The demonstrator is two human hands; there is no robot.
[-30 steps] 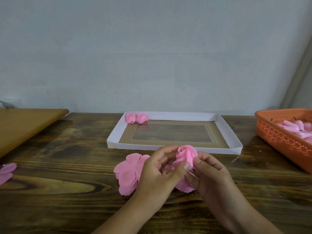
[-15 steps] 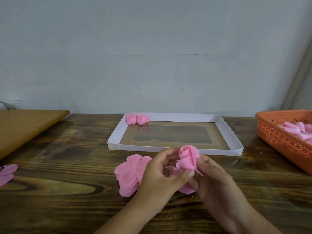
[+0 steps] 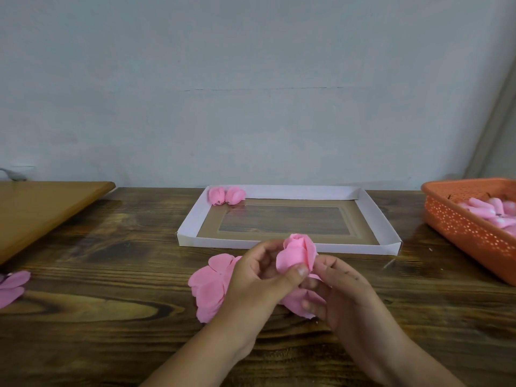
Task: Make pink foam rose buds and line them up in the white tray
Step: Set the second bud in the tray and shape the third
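You find no readable text here: no labels, brands, numbers or signs. The white tray (image 3: 371, 210) and orange basket (image 3: 458, 219) carry no lettering you can make out.

glossy wood table (image 3: 111, 317), matt foam bud (image 3: 297, 254)

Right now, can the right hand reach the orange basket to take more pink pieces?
Probably not yet: the right hand is busy holding the rose bud with the left hand. The way to the orange basket looks free.
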